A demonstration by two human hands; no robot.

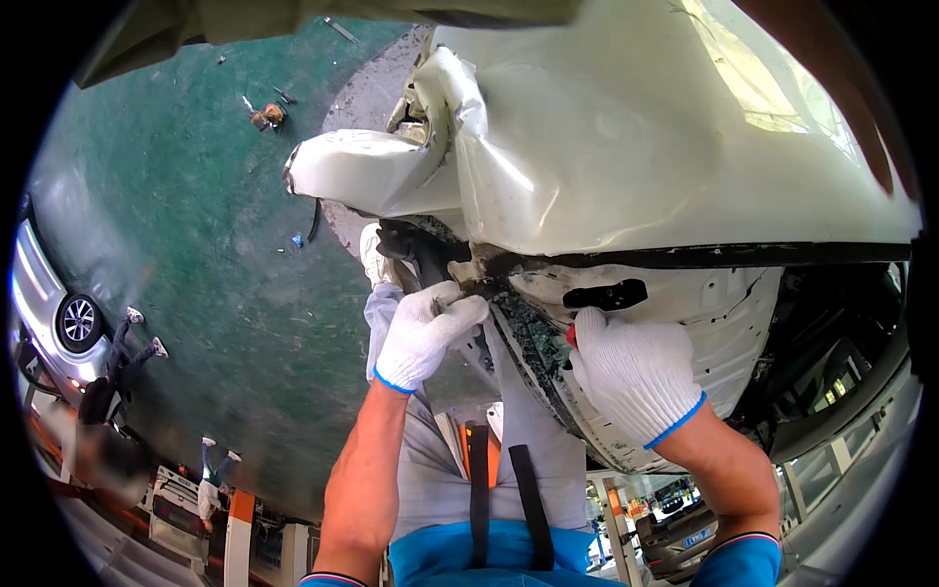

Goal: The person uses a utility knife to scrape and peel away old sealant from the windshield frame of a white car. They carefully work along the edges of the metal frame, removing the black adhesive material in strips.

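Our left hand [427, 335] bent its fingertips to the far end of a channel [535, 368]; we couldn't tell whether it held anything. Our right hand [636, 377], nearer the middle, gripped a red thing [571, 336]. Broken glass [534, 331] filled the channel between them, slanting far-left to near-right. Beyond both hands, the dented car panel [587, 166] stood in the way.

Crumpled white bodywork [587, 166] and green floor [215, 205] suggest a car workshop.
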